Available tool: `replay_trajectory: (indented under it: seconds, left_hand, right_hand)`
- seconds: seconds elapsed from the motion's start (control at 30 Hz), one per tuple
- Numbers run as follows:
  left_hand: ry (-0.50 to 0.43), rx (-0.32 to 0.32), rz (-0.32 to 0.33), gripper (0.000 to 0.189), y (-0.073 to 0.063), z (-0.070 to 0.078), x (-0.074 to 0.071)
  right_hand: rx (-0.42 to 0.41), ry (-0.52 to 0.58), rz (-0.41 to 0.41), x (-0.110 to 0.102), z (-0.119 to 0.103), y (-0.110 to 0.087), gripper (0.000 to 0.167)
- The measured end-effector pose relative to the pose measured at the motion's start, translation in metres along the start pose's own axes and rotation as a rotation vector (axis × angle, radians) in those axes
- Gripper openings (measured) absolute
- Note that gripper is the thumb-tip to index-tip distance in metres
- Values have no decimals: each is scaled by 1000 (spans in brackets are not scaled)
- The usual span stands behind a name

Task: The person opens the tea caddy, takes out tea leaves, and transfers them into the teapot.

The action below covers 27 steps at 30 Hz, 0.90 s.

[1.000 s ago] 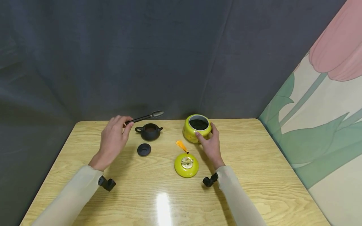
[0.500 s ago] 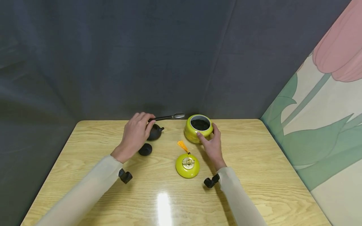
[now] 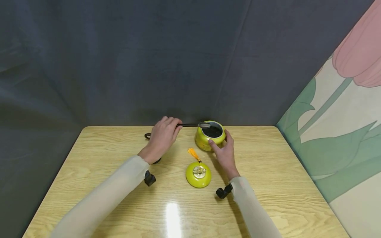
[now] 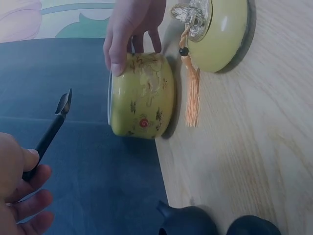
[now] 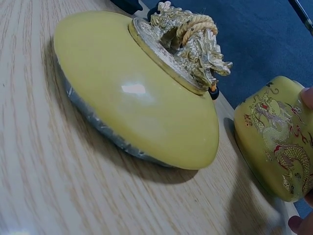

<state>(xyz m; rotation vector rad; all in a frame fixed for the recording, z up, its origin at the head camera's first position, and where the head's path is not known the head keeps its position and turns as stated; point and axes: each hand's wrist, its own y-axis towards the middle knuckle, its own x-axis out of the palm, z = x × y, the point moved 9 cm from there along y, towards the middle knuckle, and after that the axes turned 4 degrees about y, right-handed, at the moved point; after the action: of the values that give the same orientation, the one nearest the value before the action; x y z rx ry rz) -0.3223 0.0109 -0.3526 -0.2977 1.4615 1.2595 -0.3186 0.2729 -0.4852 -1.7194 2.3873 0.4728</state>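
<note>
My left hand point(image 3: 162, 137) pinches the black handle of a small tea scoop point(image 3: 204, 125), whose metal head overlaps the mouth of a yellow jar point(image 3: 203, 142) in the head view. In the left wrist view the scoop point(image 4: 63, 104) shows beside the jar, apart from its rim. Dark contents point(image 3: 212, 132) fill the jar's inside. My right hand point(image 3: 224, 152) grips the jar at its right side, thumb on the front near the rim. Dragon decoration marks the jar's wall point(image 5: 274, 117) in the right wrist view.
The jar's yellow lid point(image 3: 198, 177), with a gold knob and orange tassel point(image 3: 193, 153), lies in front of the jar. A black teapot point(image 4: 188, 223) and its small lid point(image 4: 252, 226) are mostly hidden behind my left arm in the head view. A dark curtain point(image 3: 148, 66) hangs behind the table.
My left hand has carried the scoop rightward, from above the teapot to the jar's mouth, and now covers most of the teapot. The right hand keeps holding the jar in place.
</note>
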Motion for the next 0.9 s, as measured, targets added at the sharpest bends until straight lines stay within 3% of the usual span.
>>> replay_trajectory:
  seconds: [0.4, 0.67, 0.9]
  left_hand:
    - [71, 33, -42, 20, 19, 19, 18]
    - [205, 114, -29, 22, 26, 30, 22]
    - [317, 159, -102, 22, 33, 39, 36]
  right_hand:
    - [9, 2, 0, -1, 3, 0, 92]
    - [8, 0, 4, -1, 3, 0, 92]
    - [21, -7, -10, 0, 3, -2, 94]
